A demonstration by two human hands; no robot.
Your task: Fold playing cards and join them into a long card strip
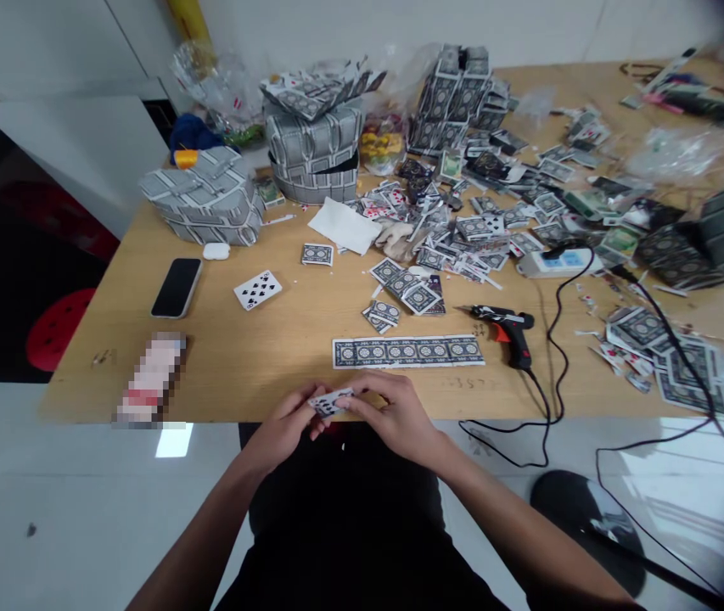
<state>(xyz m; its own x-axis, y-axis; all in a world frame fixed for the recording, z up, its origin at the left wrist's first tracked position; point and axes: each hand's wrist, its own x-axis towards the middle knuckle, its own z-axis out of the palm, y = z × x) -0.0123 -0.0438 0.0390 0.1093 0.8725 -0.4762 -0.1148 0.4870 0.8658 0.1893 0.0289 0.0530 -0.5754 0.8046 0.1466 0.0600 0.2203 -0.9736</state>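
Between my two hands, over the table's front edge, is a small playing card (329,402) with dark pips facing up. My left hand (293,423) grips its left end between thumb and fingers. The right end is pinched by my right hand (393,412). Just beyond my hands lies a flat strip of patterned cards (408,351) joined in a row. A black glue gun (509,327) rests to the right of the strip. Behind the strip are small folded card pieces (382,316) and some overlapping cards (409,287). A single face-up card (258,290) lies to the left.
On the wooden table (221,365) are a black phone (176,287), woven card containers (209,199) at the back left, and a large heap of cards (463,238). A power strip (558,263) with black cables (558,339) stands at the right; cables hang over the front edge.
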